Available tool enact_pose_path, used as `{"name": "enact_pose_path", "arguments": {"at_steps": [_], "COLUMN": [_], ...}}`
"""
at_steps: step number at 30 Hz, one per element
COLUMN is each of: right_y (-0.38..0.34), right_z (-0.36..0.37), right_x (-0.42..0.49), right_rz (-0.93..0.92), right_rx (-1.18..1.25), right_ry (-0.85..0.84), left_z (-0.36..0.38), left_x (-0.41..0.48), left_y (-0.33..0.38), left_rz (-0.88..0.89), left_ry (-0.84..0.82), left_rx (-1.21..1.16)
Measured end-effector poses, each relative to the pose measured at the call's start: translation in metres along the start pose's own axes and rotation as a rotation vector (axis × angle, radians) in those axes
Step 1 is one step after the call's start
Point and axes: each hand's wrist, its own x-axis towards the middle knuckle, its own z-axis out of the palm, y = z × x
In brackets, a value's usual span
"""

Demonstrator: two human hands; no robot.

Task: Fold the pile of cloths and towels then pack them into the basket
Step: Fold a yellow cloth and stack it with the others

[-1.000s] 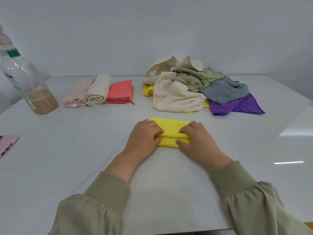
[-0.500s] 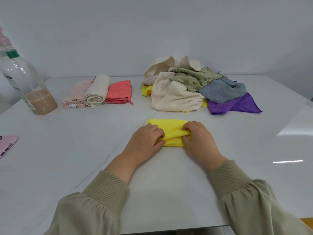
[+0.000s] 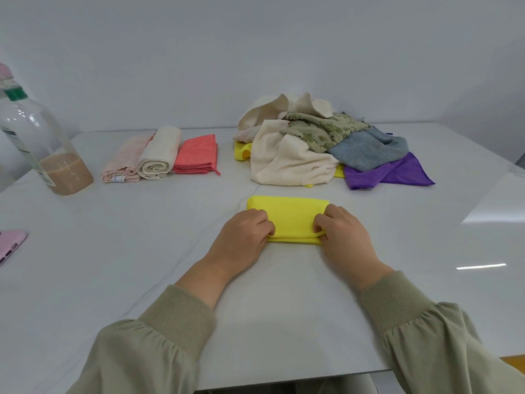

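Note:
A folded yellow cloth (image 3: 289, 216) lies on the white table (image 3: 113, 251) in front of me. My left hand (image 3: 244, 237) grips its near left end with curled fingers, and my right hand (image 3: 341, 234) pinches its near right end. Behind it sits an unfolded pile (image 3: 321, 146) of cream, green patterned, grey-blue, purple and yellow cloths. Three folded pieces lie in a row at the back left: a pale pink towel (image 3: 125, 160), a cream rolled towel (image 3: 160, 153) and a coral cloth (image 3: 197, 155). No basket is in view.
A clear plastic bottle (image 3: 37, 146) with brown liquid stands at the far left. A pink phone (image 3: 10, 245) lies at the left edge. The table's near edge runs just below my sleeves.
Both hands slid apart along the yellow cloth toward its ends, and the cloth now shows longer and flatter between them.

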Motion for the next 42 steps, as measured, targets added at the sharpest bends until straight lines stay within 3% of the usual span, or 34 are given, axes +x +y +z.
{"name": "enact_pose_path", "arguments": {"at_steps": [11, 21, 29, 32, 36, 39, 42], "right_y": [0.003, 0.006, 0.002, 0.004, 0.007, 0.001, -0.01], "right_z": [-0.005, -0.002, -0.006, -0.001, 0.002, -0.003, -0.002], "right_x": [-0.006, -0.003, 0.017, 0.01, 0.004, 0.002, 0.009], "right_rz": [-0.001, -0.028, -0.146, -0.208, -0.162, -0.13, -0.011], "right_rx": [0.132, 0.199, 0.06, -0.079, -0.162, -0.152, -0.081], "right_ry": [-0.003, 0.004, 0.286, 0.214, 0.043, 0.0, 0.059], "left_z": [-0.002, -0.005, -0.009, -0.004, 0.001, 0.001, 0.006], "left_x": [0.001, 0.003, 0.017, 0.011, 0.006, 0.006, 0.01], "left_y": [-0.004, -0.009, -0.008, -0.011, -0.012, -0.007, 0.0], "left_rz": [-0.083, 0.025, 0.05, 0.076, 0.033, -0.011, -0.125], "left_ry": [-0.001, 0.003, 0.216, 0.13, 0.011, 0.072, 0.188], "left_rx": [0.01, 0.07, 0.138, 0.153, 0.122, 0.039, -0.028]}}
